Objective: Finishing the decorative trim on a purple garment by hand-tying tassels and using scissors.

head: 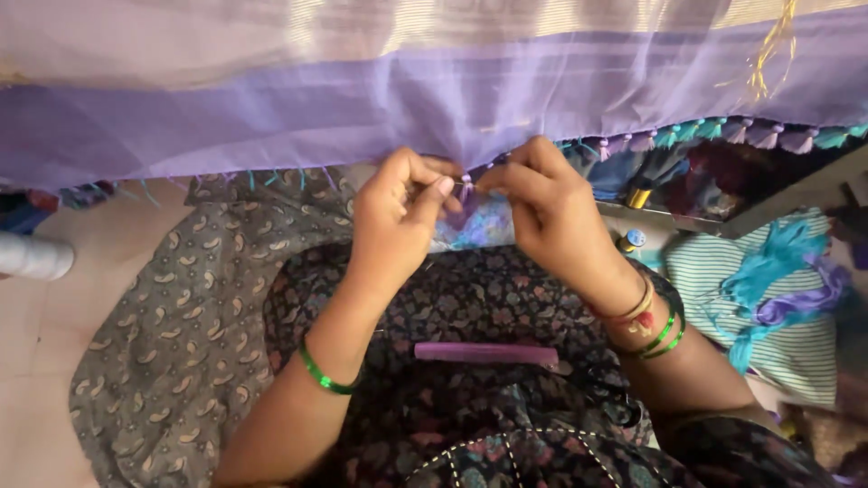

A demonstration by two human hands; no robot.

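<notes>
I saw a pale tiled floor (36, 334) carrying a grey patterned cloth (172, 352) spread at left, a white thread cone (32, 256) near the edge, and a striped cloth (778, 334) with blue and purple threads (782, 280) at right.

Your lilac cloth (362, 99): thin woven fabric, soft sheen, semi-sheer; upper band w/ pale gold shimmer. Edge tassels (723, 136): matt thread, lilac & teal, fuzzy. Your left hand (398, 217) & right hand (542, 208) pinch the hem; bangles (321, 375) on the wrist: glossy green, prob. glass or plastic, can't tell. Lap dress (488, 307): matt printed cotton-like cloth, floral. Comb-like bar (484, 352): smooth purple plastic. Striped cloth (768, 334): matt knit, w/ loose thread bundle (787, 280), slightly lustrous. Floor (36, 334): smooth pale tile.
</notes>
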